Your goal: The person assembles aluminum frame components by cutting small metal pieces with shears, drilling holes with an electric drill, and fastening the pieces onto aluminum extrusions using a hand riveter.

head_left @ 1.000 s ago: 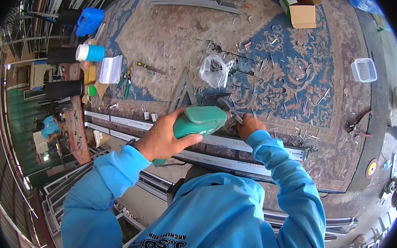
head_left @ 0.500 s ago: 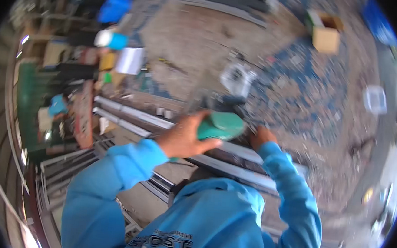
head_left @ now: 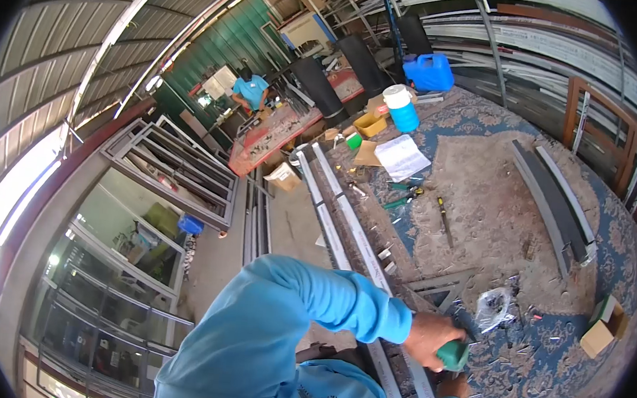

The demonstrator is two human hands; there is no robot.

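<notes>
My left hand (head_left: 431, 339) is wrapped around a green power tool (head_left: 453, 355) that looks like a drill; its front end is hidden. Just below it, my right hand (head_left: 455, 388) is closed close to the tool's front. Whatever its fingers hold is hidden from view. Both hands are over the long metal profiles (head_left: 360, 240), which run past my body along the edge of the carpet-covered work table (head_left: 486, 160). A triangular set square (head_left: 442, 287) lies beside the profiles, near my left hand.
On the table are a screwdriver (head_left: 445, 222), green-handled pliers (head_left: 401, 200), paper (head_left: 402, 158), a clear plastic bag (head_left: 495, 309), a cardboard box (head_left: 604, 328), dark profiles (head_left: 554, 202) and scattered screws. A water jug (head_left: 402, 110) stands farther back. Another person (head_left: 251, 91) works at a red table (head_left: 271, 137).
The view has swung toward the left side of the workshop, so both hands appear lower and farther right. My left hand keeps hold of the green tool, with my right hand still close by.
</notes>
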